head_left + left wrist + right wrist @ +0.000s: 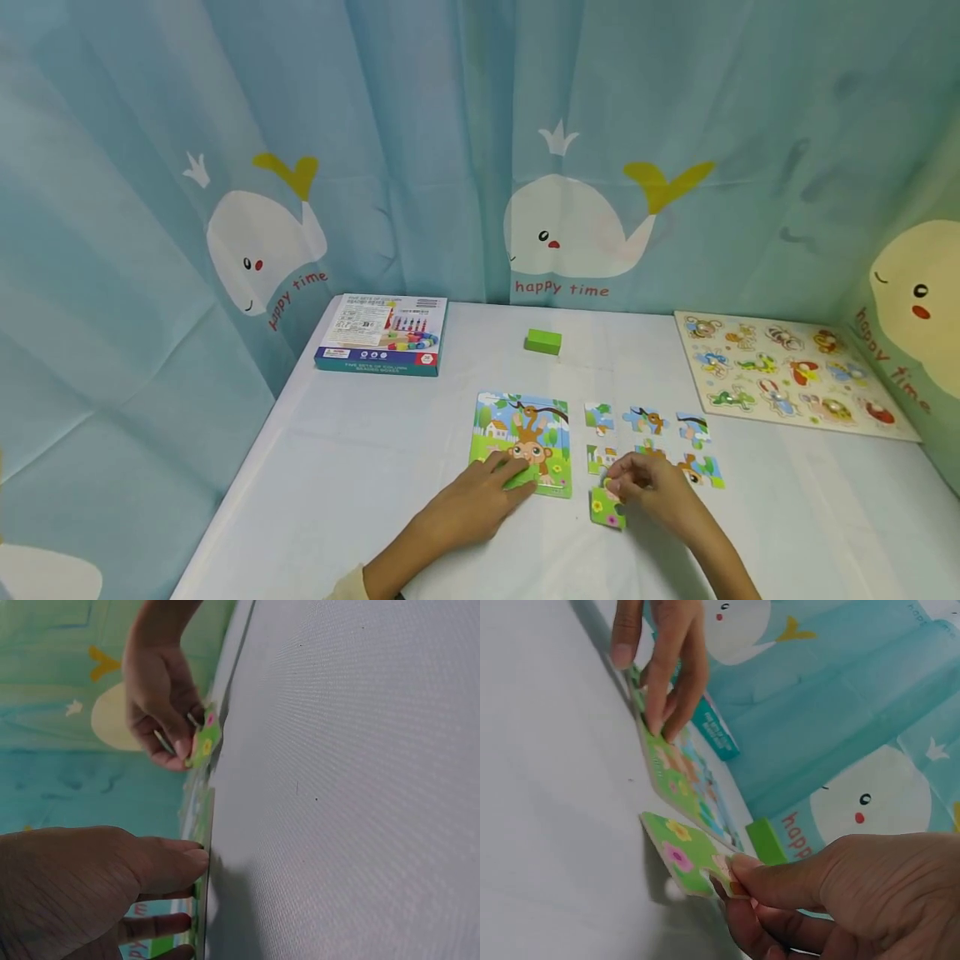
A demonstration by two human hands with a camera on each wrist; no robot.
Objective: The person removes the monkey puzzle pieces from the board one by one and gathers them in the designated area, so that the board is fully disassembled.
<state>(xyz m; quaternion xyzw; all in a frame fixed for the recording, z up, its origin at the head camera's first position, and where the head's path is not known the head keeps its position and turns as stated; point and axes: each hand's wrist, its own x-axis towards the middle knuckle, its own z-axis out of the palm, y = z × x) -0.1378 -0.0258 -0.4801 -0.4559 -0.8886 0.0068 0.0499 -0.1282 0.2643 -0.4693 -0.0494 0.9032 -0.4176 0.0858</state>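
My right hand [658,493] pinches a green jigsaw piece [606,510] between thumb and fingers. In the right wrist view the piece [681,851] shows a yellow and a pink flower and is tilted, one edge near the cloth. My left hand [474,502] rests its extended fingers on the lower left of a monkey picture board [557,454], covering part of it. In the left wrist view the thumb of the left hand [97,881] lies at the board's edge. Several loose jigsaw pieces [647,420] lie in rows right of the board, some partly hidden behind the right hand.
A green block [543,342] stands behind the board. At the back left lies a boxed bead toy [382,337]; at the back right, a wooden insect peg board [795,371]. A whale-printed curtain [450,150] borders the white-covered table [337,467].
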